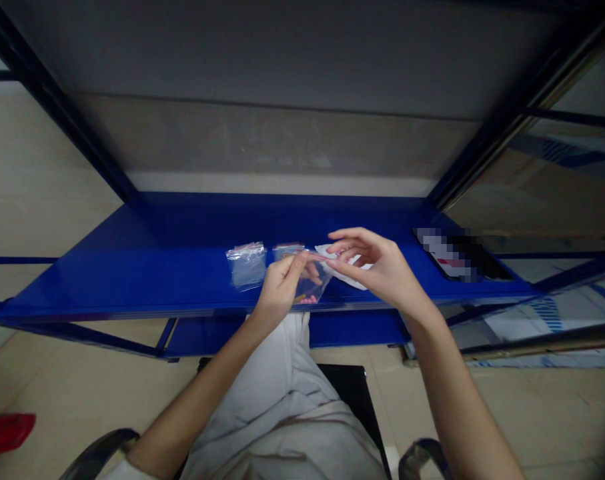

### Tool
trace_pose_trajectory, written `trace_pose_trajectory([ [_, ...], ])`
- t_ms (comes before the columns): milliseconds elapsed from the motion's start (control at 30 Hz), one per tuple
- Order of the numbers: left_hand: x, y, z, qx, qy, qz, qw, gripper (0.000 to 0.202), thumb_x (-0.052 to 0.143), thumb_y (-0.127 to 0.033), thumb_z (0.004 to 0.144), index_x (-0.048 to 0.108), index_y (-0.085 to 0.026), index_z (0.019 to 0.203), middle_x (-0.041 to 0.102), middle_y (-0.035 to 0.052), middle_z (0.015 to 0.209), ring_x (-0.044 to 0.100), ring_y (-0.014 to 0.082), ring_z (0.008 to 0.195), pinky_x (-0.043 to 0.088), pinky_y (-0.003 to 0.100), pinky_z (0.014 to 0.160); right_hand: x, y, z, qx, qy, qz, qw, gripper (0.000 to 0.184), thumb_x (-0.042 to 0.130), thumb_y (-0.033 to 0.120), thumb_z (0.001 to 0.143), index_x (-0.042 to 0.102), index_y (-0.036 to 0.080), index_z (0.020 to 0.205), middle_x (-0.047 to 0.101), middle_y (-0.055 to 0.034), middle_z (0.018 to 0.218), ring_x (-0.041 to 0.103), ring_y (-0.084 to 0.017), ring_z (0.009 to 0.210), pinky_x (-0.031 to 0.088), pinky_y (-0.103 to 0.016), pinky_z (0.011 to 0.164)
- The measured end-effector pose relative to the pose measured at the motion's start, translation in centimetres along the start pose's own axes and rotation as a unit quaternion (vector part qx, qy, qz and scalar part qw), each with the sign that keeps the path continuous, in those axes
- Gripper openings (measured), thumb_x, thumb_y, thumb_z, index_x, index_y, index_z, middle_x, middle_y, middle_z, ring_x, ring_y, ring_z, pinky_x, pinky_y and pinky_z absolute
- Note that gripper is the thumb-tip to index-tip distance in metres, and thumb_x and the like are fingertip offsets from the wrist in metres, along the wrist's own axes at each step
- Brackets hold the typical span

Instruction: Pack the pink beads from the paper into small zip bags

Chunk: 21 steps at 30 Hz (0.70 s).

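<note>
- Zip-lock bag, frame centre; pink pieces at its bottom.
- Left hand: thumb and fingers clamped on bag's top edge.
- Right hand: thumb at same edge, index apart; grip, cannot tell.
- Step, probably: working the bag's mouth. Calls for steady left pinch.
- Count: one held bag, two bag stacks, one white packet; pink pieces uncountable.

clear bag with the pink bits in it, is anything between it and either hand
Nothing visible: the left hand grips the clear bag by its top edge, and the right hand is at that edge too, with no object in between.
</note>
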<state>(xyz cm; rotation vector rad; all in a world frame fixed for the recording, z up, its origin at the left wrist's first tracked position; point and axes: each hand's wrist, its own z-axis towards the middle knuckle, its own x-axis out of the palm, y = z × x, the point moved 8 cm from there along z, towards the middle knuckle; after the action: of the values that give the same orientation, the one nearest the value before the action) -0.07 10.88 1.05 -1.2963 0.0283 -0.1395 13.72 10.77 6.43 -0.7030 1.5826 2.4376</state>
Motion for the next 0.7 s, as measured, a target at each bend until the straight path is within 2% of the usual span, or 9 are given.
trace_pose_trajectory([
  [67, -0.3, 0.1, 0.1, -0.011, -0.037, -0.039, 0.999, 0.041, 0.047, -0.048, 0.087, 0.066, -0.015, 0.072, 0.066, 0.0019, 0.059, 0.065, 0.0143, 0.055, 0.052, 0.025, 0.061, 0.0, -1.0, 0.1, 0.039, -0.021, 0.045, 0.998, 0.044, 0.072, 0.035, 0.07, 0.063, 0.019, 0.111, 0.071, -0.0055, 0.087, 0.066, -0.016, 0.07, 0.051, -0.026, 0.06],
  [167, -0.6, 0.0, -0.2, -0.005, -0.087, -0.064, 0.994, 0.031, 0.052, -0.041, 0.087, 0.064, -0.015, 0.075, 0.067, 0.0009, 0.062, 0.067, 0.013, 0.055, 0.052, 0.023, 0.059, 0.8, -1.8, 0.1, 0.062, -0.023, 0.09, 0.994, 0.026, 0.071, 0.037, 0.071, 0.071, 0.017, 0.087, 0.072, -0.0059, 0.078, 0.066, -0.017, 0.068, 0.051, -0.026, 0.059],
  [233, -0.8, 0.0, -0.4, -0.003, -0.11, -0.071, 0.991, 0.023, 0.059, -0.037, 0.083, 0.063, -0.014, 0.078, 0.068, 0.001, 0.064, 0.067, 0.0134, 0.057, 0.052, 0.022, 0.059, 1.2, -2.2, 0.1, 0.068, -0.037, 0.115, 0.99, 0.023, 0.07, 0.037, 0.071, 0.071, 0.017, 0.08, 0.072, -0.0055, 0.076, 0.066, -0.017, 0.067, 0.05, -0.025, 0.057],
  [333, -0.8, 0.0, -0.7, -0.002, -0.108, -0.067, 0.992, 0.019, 0.066, -0.033, 0.078, 0.061, -0.014, 0.08, 0.07, 0.0023, 0.067, 0.069, 0.0156, 0.061, 0.053, 0.024, 0.061, 1.6, -2.6, 0.1, 0.076, -0.057, 0.14, 0.986, 0.024, 0.07, 0.038, 0.071, 0.07, 0.017, 0.081, 0.071, -0.0044, 0.074, 0.064, -0.016, 0.066, 0.048, -0.024, 0.055],
  [500, -0.9, -0.6, -0.9, 0.023, -0.084, -0.061, 0.994, 0.014, 0.063, -0.029, 0.08, 0.059, -0.015, 0.082, 0.071, 0.0028, 0.07, 0.069, 0.0165, 0.067, 0.053, 0.026, 0.067, 3.1, -2.7, 0.3, 0.077, -0.05, 0.171, 0.981, 0.025, 0.066, 0.042, 0.075, 0.068, 0.017, 0.08, 0.069, -0.0032, 0.074, 0.063, -0.015, 0.063, 0.047, -0.023, 0.049],
  [700, -1.3, -1.1, -1.0, 0.036, -0.083, -0.014, 0.996, 0.015, 0.062, -0.03, 0.081, 0.058, -0.016, 0.077, 0.068, 0.002, 0.072, 0.067, 0.0156, 0.069, 0.05, 0.023, 0.065, 3.6, -2.5, 0.0, 0.065, -0.084, 0.141, 0.984, 0.024, 0.065, 0.042, 0.076, 0.066, 0.018, 0.078, 0.069, -0.0042, 0.072, 0.065, -0.017, 0.065, 0.051, -0.026, 0.053],
])
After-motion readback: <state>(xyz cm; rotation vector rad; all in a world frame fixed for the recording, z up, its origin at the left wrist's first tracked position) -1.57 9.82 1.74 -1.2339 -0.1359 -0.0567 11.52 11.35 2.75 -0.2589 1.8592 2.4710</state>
